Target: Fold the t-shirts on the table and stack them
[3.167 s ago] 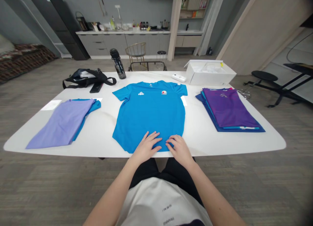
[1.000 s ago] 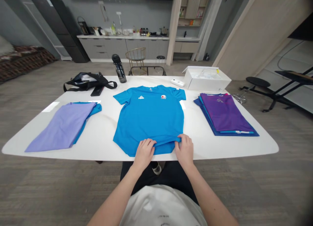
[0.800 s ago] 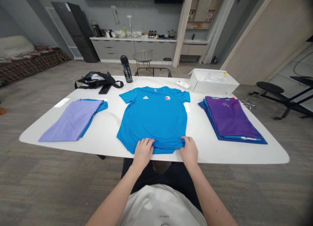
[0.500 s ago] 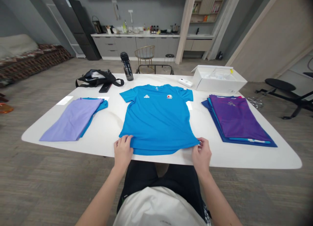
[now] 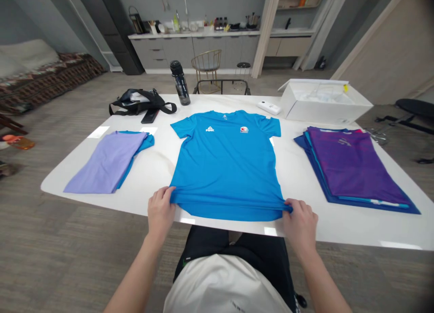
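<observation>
A blue T-shirt (image 5: 227, 164) lies spread front side up on the white table (image 5: 159, 168), its collar away from me and its hem near the table's front edge. My left hand (image 5: 161, 210) pinches the hem at its left corner. At the right corner, my right hand (image 5: 300, 222) grips the bunched hem between thumb and fingers. The front layer of the hem is drawn into folds, with the back layer showing below it. A folded lilac shirt (image 5: 108, 161) on blue cloth lies to the left. To the right is a stack of folded shirts topped by a purple shirt (image 5: 356, 164).
Along the back of the table are a black bag (image 5: 139, 100), a phone (image 5: 149, 116), a dark bottle (image 5: 180, 85), a white device (image 5: 269, 107) and an open white box (image 5: 322, 106). Beyond stand a gold wire chair (image 5: 206, 62) and a kitchen counter (image 5: 203, 34).
Both hands have moved apart, pulling the hem wider, and the right one now holds it bunched. Creases have formed across the hem. The camera view has shifted slightly.
</observation>
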`<move>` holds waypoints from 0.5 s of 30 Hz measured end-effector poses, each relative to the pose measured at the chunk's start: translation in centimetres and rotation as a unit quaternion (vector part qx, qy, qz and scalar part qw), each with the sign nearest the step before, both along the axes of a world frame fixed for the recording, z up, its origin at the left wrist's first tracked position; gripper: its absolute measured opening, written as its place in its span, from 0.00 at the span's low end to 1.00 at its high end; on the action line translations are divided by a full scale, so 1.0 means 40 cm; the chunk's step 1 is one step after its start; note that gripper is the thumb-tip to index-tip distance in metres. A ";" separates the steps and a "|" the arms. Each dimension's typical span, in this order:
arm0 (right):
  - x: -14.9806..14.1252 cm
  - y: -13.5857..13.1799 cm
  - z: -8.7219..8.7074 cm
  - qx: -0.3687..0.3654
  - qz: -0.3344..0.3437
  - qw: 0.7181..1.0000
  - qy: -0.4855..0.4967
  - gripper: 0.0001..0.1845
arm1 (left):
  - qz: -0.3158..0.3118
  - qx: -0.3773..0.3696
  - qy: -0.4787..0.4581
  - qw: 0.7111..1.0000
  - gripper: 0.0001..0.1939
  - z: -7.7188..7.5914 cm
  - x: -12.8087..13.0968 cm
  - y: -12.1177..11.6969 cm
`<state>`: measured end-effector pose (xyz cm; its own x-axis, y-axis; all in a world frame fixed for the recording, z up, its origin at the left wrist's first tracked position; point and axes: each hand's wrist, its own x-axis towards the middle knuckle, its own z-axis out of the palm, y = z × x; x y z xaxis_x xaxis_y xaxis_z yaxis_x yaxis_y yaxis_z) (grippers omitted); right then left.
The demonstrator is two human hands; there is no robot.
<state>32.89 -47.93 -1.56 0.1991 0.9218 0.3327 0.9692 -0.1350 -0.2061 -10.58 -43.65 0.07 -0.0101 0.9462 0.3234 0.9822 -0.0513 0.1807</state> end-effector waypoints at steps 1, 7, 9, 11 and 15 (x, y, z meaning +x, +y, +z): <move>0.012 -0.004 0.001 0.006 -0.010 1.000 -0.002 0.09 | 0.012 0.003 -0.006 1.000 0.25 0.003 -0.019 -0.005; 0.059 -0.019 0.001 0.028 -0.023 0.994 0.104 0.13 | 0.040 0.034 -0.131 0.990 0.23 0.029 -0.072 -0.029; 0.066 -0.022 0.005 0.047 -0.033 0.984 0.167 0.16 | 0.046 0.051 -0.197 0.978 0.21 0.038 -0.076 -0.040; 0.070 -0.026 0.013 0.072 -0.033 0.969 0.235 0.16 | 0.057 0.054 -0.247 0.966 0.19 0.042 -0.079 -0.052; 0.078 -0.043 0.023 0.093 -0.003 0.952 0.291 0.14 | 0.068 0.034 -0.276 0.958 0.15 0.032 -0.090 -0.078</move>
